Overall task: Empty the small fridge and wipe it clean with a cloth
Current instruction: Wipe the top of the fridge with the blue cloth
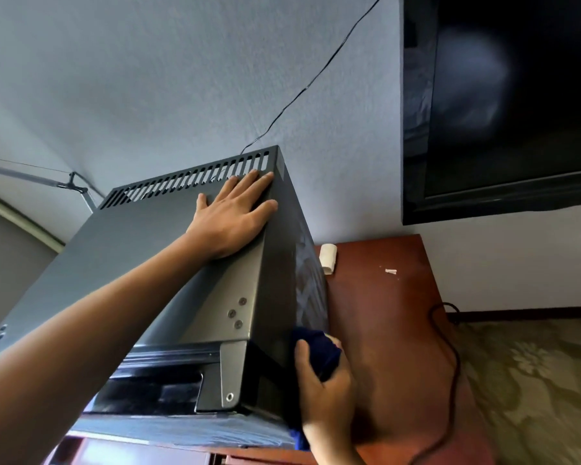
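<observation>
The small dark grey fridge [141, 250] stands on a reddish wooden cabinet, seen from above, with vent slots along its back top edge. My left hand [232, 219] lies flat on the fridge top near the back right corner, fingers straight. My right hand [326, 391] grips a dark blue cloth [319, 347] and holds it against the fridge's right side wall near the front. That side wall shows wet wipe streaks. The fridge's inside is hidden from here.
The wooden cabinet top [389, 330] stretches to the right of the fridge, with a small white object [327, 258] by the wall and a white scrap [390, 271]. A black cable [450, 350] trails over its right edge. A dark TV [503, 95] hangs on the wall above.
</observation>
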Demonstrator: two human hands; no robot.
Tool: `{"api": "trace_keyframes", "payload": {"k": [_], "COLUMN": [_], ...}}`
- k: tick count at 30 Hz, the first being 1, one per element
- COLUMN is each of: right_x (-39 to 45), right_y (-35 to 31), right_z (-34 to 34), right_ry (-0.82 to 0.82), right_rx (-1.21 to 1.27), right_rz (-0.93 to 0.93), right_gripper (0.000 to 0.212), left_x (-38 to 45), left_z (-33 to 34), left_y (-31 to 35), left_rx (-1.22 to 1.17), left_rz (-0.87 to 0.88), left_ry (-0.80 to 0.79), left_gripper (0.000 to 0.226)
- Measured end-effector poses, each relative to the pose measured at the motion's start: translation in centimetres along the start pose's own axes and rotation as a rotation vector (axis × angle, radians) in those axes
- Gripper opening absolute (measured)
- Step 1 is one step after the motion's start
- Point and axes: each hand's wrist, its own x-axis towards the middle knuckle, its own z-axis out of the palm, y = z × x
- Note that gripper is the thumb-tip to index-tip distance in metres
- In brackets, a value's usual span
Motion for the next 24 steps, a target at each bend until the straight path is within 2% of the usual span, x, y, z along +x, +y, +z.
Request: {"api": "trace_keyframes", "payload": {"k": [2, 4, 6, 8, 12, 14, 18, 20, 22, 24], "right_x": [1.5, 2.6, 3.5, 4.3, 4.9, 4.4, 1.6, 0.2, -1.0, -1.7], "right_y": [5.7, 10.7, 14.5, 16.7, 16.5, 14.0, 5.1, -0.1, -5.0, -9.1], "right_z": [-0.6, -1.4, -1.8, -1.8, -1.5, -1.5, -1.0, -0.6, -0.6, -0.6], "right_ry": [-0.069, -0.132, -0.155, -0.171, -0.192, -0.167, -0.083, -0.071, -0.122, -0.191], "right_rx": [-0.147, -0.301, -0.384, -0.392, -0.293, -0.249, -0.249, -0.126, 0.020, 0.155], "right_rz": [0.300, 0.483, 0.551, 0.592, 0.608, 0.589, 0.466, 0.332, 0.143, -0.042], "right_gripper": [0.041, 0.045, 0.056, 0.059, 0.047, 0.041, 0.031, 0.036, 0.045, 0.046], "left_x": [0.0, -0.4, -0.9, -1.6, -5.4, -8.7, -13.1, -13.3, -13.2, -13.3], "left_z": [0.2, 0.3, 0.0, -0.2, -0.2, 0.0, 0.0, 0.0, 0.2, 0.2], "left_y": [0.0, 0.2, 0.3, 0.6, 1.9, 2.2, 2.1, 2.1, 2.3, 2.4], "left_rx": [0.005, -0.021, -0.046, -0.073, -0.024, 0.004, 0.028, 0.050, 0.051, 0.052], "left_rz": [0.009, 0.015, 0.020, 0.008, 0.037, 0.081, 0.134, 0.142, 0.138, 0.142], "left_ry": [0.031, 0.076, 0.133, 0.145, -0.060, -0.130, -0.153, -0.140, -0.125, -0.108], "left_gripper": [0.066, 0.065, 0.064, 0.066, 0.078, 0.079, 0.063, 0.065, 0.073, 0.080]}}
